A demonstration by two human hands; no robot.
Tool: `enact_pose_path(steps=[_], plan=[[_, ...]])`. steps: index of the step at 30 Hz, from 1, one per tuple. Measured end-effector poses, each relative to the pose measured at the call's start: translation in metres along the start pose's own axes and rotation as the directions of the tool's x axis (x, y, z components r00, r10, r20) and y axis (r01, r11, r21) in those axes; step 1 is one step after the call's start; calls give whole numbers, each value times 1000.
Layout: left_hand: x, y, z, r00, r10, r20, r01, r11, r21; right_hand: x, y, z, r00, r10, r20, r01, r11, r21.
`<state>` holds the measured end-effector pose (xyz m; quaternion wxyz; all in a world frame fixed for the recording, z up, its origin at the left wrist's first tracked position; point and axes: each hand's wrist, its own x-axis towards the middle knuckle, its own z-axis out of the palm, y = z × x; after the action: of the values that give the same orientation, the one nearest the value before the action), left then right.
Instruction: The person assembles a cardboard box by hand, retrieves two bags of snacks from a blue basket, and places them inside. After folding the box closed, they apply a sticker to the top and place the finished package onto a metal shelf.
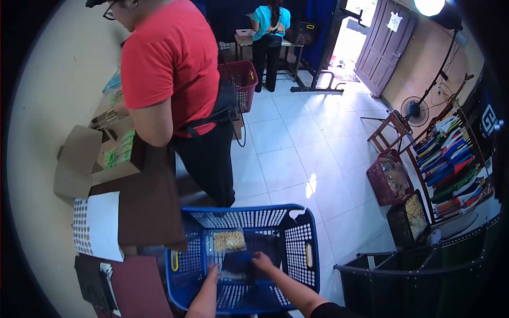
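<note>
Both of my hands reach down into a blue plastic basket [241, 210] with pierced sides and yellow-edged handle holes. In it lies a clear plastic packet [229, 241] with pale yellow, stick-like contents. Below the packet is a dark, flat, cloth-like piece [238, 263]. My right hand [262, 261] is at this dark piece, its fingers bent and closed on its edge. My left hand [213, 272] is near the basket's left inner side, below the packet. Its fingers are small and blurred, so their grip cannot be made out.
To the left, a person in a red shirt [175, 63] stands at a brown-covered table [151, 206] with an open cardboard box [119, 169]. Another person [270, 32] is at the back. On the right are a maroon basket [374, 183], a black basket [400, 225] and a clothes rack.
</note>
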<state>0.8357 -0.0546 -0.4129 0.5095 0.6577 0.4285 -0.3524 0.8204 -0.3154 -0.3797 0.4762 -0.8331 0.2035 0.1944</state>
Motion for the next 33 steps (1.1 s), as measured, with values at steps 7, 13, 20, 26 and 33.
enact_pose_path(steps=[7, 13, 20, 26, 33], plan=[[32, -9, 38, 938, -84, 338, 279, 763, -583, 47, 14, 62, 967, 250, 48, -253, 925, 283], [46, 7, 72, 924, -245, 293, 358, 824, -440, 58, 3, 65, 997, 74, -18, -73, 996, 45], [32, 15, 76, 914, -285, 290, 394, 795, -462, 32, -27, 55, 975, 142, 168, -165, 978, 130], [-52, 3, 64, 883, 154, 444, 206, 721, -661, -48, -35, 30, 989, 20, 146, -62, 956, 286], [-196, 6, 4, 876, 404, 264, -158, 756, -635, -119, -135, -80, 964, 252, 79, -242, 720, 651]])
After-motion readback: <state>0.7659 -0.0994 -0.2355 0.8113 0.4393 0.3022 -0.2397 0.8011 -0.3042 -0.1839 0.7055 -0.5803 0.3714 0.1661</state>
